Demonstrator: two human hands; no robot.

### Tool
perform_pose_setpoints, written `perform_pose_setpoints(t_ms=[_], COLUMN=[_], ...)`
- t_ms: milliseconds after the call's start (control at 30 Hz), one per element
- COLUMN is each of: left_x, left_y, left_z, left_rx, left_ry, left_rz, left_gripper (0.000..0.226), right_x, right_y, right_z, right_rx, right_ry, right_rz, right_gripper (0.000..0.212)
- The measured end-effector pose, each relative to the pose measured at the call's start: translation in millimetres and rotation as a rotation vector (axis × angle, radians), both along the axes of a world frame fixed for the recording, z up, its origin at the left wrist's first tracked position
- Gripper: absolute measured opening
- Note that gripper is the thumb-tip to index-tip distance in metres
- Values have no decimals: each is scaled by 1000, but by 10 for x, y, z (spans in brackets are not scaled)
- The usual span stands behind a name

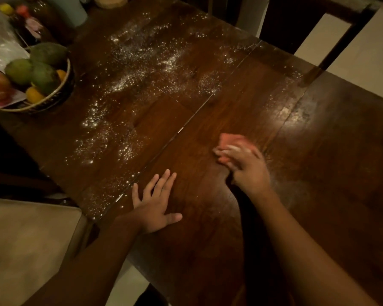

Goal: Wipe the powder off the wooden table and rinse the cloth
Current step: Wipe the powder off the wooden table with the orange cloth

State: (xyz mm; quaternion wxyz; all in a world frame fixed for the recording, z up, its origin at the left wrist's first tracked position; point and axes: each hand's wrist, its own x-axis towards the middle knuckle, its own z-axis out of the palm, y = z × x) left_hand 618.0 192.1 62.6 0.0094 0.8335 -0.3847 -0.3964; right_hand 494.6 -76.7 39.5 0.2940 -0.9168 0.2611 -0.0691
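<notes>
- Pressing the pink cloth (230, 140) onto the wooden table (208, 239) with the right hand (249, 167), at 3 o'clock from the middle of the view.
- Cannot tell through the blur whether gripping the cloth with curled fingers or pushing it flat with straight ones.
- Resting the left hand (155, 203) flat on the wood at 6 o'clock, fingers spread wide, holding nothing; use it as a brace, clear of the sweep.
- Head next for the white powder (142, 69), strewn thickly from 9 round to 12 o'clock of the cloth.
- Sweep in long overlapping strokes toward one spot, gathering rather than scattering.
- Draw away from the table edge at 7 o'clock, or catch the heap in the cloth, sparing the chair seat (31, 239) below.
- Run along the seams between the boards to lift any trapped grains.
- Stop short of the fruit bowl (61, 92) at 10 o'clock and work round its base.
- Fold the dusty face inward before carrying off to rinse.
</notes>
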Motion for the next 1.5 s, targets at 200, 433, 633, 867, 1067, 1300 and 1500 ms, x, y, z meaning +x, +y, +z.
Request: perform_pose_setpoints(t_ms=[200,433,633,867,1067,1300,1500], left_x=[-5,8,4,3,-15,-51,-4], left_y=[-22,-29,-35,-35,-32,-57,-63], left_z=[29,37,45,52,47,83,109], left_rx=[48,26,31,14,16,19,8], left_ry=[-1,17,20,28,-2,-4,27], left_rz=[-13,-12,-7,-14,-4,36,20], left_gripper=[120,120,120,120,121,124,123], right_x=[-539,-802,-466,-34,600,61,-576], right_y=[1014,410,1032,354,700,421,423], right_z=[32,-47,59,24,105,112,79], right_rx=[-2,73,-79,34,-57,191,252], right_ry=[-94,-137,2,32,120,130,31], right_rz=[487,342,158,208,163,599,-1], right_gripper=[54,37,56,40,44,32,28])
